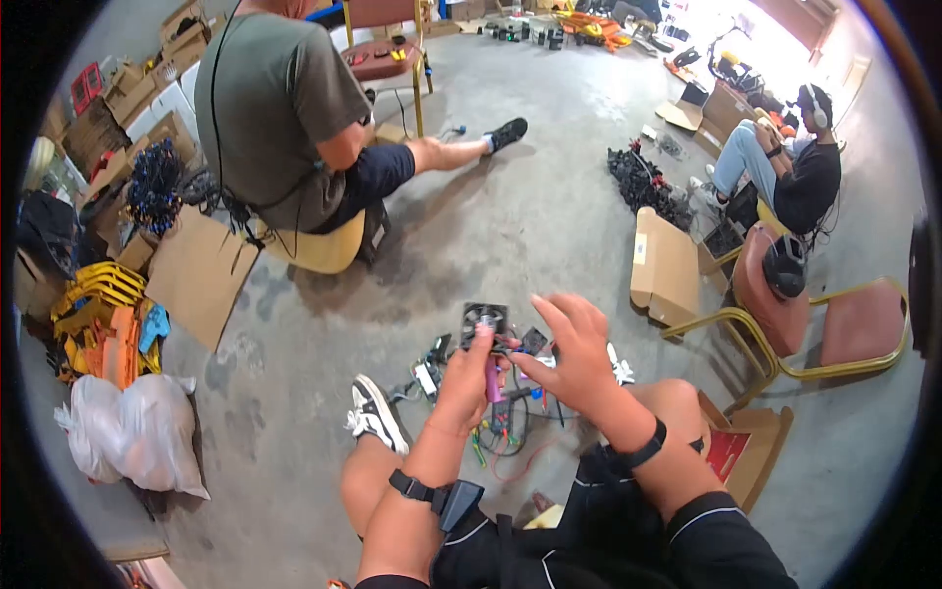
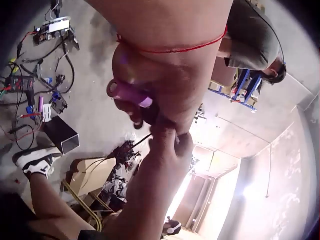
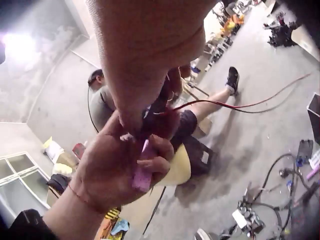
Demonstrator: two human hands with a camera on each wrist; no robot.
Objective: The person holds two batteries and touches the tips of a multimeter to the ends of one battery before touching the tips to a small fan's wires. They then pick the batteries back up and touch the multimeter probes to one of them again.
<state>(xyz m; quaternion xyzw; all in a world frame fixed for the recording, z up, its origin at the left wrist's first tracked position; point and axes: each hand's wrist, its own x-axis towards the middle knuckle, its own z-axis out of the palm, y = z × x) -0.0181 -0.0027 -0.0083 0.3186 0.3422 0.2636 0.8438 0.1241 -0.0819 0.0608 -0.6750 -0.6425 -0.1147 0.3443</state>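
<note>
My left hand (image 1: 465,385) holds a small square black cooling fan (image 1: 473,313), its thumb lying over the fan's face. The same hand's lower fingers curl round a pink-purple cylindrical battery cell (image 3: 143,172), which sticks out below the palm. Thin red and black wires (image 3: 227,105) trail from between the hands in the right wrist view. My right hand (image 1: 581,361) is beside the fan, its thumb tip close to the left fingers and its other fingers raised and apart from the thumb. Its fingertips are partly hidden in both wrist views.
Electronic parts and cables (image 2: 55,75) lie on the floor below my hands, with a black rectangular tube (image 2: 62,136) among them. One person (image 1: 294,118) sits ahead to the left, another (image 1: 805,167) to the right. Chairs (image 1: 785,314) and a cardboard box (image 1: 664,265) stand at the right.
</note>
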